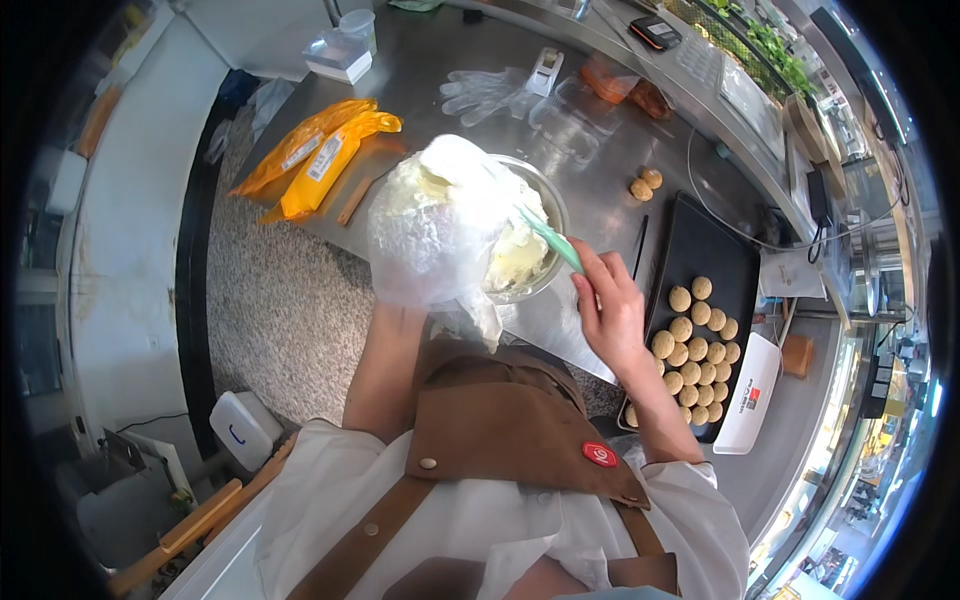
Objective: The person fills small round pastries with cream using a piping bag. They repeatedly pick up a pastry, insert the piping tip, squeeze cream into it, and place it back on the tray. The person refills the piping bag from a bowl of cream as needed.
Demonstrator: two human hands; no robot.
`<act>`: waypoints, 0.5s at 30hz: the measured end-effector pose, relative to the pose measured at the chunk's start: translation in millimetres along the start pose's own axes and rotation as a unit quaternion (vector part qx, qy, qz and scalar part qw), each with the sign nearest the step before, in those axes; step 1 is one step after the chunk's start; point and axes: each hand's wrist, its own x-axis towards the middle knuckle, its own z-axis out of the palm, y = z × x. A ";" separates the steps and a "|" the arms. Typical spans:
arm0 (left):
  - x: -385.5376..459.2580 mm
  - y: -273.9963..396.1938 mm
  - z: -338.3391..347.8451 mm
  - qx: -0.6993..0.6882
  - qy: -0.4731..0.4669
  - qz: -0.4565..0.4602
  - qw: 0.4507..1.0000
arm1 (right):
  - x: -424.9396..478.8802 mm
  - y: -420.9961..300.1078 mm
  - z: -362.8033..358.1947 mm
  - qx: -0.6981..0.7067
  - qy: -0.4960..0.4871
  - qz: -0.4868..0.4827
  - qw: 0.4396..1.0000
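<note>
My right hand grips the green handle of a spatula, whose far end is lost in bright white cream. My left hand, with only its wrist plainly bare, is under the cuff of a clear plastic bag and holds it up from below. Thick white cream fills and overhangs the bag's mouth; glare washes out part of it. Behind and partly under the bag is a metal bowl, with more pale cream inside. The bag's tail hangs over the table's near edge.
Yellow packages lie left on the steel table. Plastic gloves, a tape dispenser and a clear container lie behind. To the right, a black baking tray holds several round baked pieces; a few more sit beyond.
</note>
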 end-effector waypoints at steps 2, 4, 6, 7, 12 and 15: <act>1.6 -3.3 -4.2 0.111 0.010 0.056 0.992 | -5.0 13.3 -12.0 -0.029 -0.011 -0.018 0.999; 12.8 -11.3 -25.0 0.271 0.004 0.129 0.954 | -10.7 27.9 -29.7 -0.045 -0.035 0.000 0.998; 23.3 -21.5 -46.2 0.422 -0.004 0.196 0.885 | -7.4 35.0 -48.9 -0.014 -0.042 0.037 0.998; 22.6 -17.1 -45.1 0.363 -0.020 0.168 0.916 | -3.8 36.2 -54.9 0.016 -0.036 0.055 0.998; 29.7 7.4 -37.3 -0.220 -0.065 -0.145 0.962 | 41.0 5.6 -72.4 0.125 -0.150 0.049 0.980; 42.3 -3.4 -54.6 -0.318 -0.076 -0.257 0.909 | 50.2 -0.4 -73.6 0.128 -0.201 0.021 0.971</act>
